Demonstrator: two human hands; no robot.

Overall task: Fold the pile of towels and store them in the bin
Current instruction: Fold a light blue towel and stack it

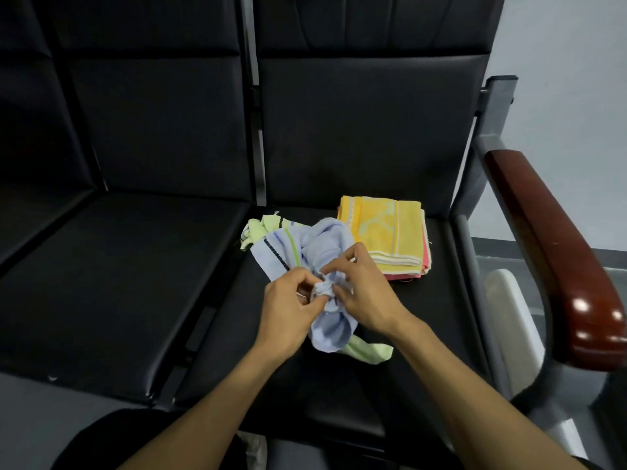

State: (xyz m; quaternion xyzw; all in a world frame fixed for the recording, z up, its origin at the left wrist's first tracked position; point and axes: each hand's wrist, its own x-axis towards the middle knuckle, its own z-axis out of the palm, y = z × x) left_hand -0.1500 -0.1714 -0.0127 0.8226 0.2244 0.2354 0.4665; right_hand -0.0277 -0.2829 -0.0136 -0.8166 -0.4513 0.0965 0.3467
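A crumpled light blue towel (325,245) with a dark and a green stripe lies on the right black seat (339,374). My left hand (291,307) and my right hand (363,290) both pinch a bunched part of it at the middle. A pale green towel (369,351) sticks out beneath it in front, and more pale green cloth (258,228) shows behind on the left. A folded yellow towel (386,232) lies on top of a folded pink one (424,262) at the back right of the seat.
A white bin (512,323) stands on the floor to the right, below a brown armrest (556,252) on a grey metal frame. A second black seat (112,283) is to the left. Black seat backs rise behind.
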